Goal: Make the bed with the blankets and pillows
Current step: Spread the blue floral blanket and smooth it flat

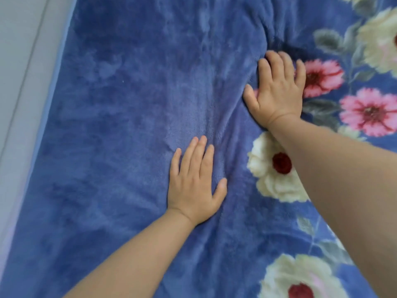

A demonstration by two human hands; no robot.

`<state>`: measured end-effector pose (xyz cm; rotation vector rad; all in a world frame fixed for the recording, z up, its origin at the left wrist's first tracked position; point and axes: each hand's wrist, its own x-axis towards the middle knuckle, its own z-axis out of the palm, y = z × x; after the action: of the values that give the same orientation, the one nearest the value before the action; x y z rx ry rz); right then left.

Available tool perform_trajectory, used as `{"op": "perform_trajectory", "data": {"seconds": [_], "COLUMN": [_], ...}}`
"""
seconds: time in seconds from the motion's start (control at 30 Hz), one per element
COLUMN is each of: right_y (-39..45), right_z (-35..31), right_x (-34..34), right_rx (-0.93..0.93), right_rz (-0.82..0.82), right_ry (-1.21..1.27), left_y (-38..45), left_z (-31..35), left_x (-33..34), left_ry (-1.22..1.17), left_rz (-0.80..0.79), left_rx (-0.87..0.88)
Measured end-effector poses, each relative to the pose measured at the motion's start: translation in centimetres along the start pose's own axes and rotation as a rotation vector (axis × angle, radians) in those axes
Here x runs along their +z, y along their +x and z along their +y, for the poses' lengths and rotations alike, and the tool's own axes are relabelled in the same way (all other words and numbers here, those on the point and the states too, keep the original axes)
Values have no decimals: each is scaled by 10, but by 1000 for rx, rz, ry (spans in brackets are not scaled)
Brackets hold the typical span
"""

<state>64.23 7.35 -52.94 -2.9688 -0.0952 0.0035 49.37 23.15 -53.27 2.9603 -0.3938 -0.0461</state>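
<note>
The blue floral fleece blanket (129,104) lies spread; left hand (194,186) and right hand (277,91) press flat, fingers loosely spread, smoothing creases, no pillows in view.

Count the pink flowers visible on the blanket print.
2. One pink flower lies just right of the right hand, partly covered by its fingers; the other sits further right, near the frame edge. More may lie outside the view.

No legible text or labels anywhere.
</note>
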Motion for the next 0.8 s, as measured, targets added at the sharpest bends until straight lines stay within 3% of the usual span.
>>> {"op": "perform_trajectory", "data": {"seconds": [0.2, 0.27, 0.37, 0.57, 0.7, 0.8], "right_y": [-17, -42, -126, -329, -350, -342], "right_z": [-5, -10, -12, -9, -5, -6], "right_x": [7, 9, 10, -2, 4, 5], "right_rx": [-2, -5, -14, 43, 115, 119], "right_rz": [131, 244, 298, -65, -187, -190], "right_ry": [-62, -101, 38, 72, 23, -15], "left_y": [10, 16, 21, 18, 16, 16], "left_z": [-1, -1, 4, 14, 8, 9], "left_x": [9, 4, -5, -19, -12, -14], "left_ry": [107, 141, 210, 128, 153, 150], "left_rz": [137, 111, -8, -131, -120, -134], "left_rx": [-8, -11, -19, -102, -125, -119]}}
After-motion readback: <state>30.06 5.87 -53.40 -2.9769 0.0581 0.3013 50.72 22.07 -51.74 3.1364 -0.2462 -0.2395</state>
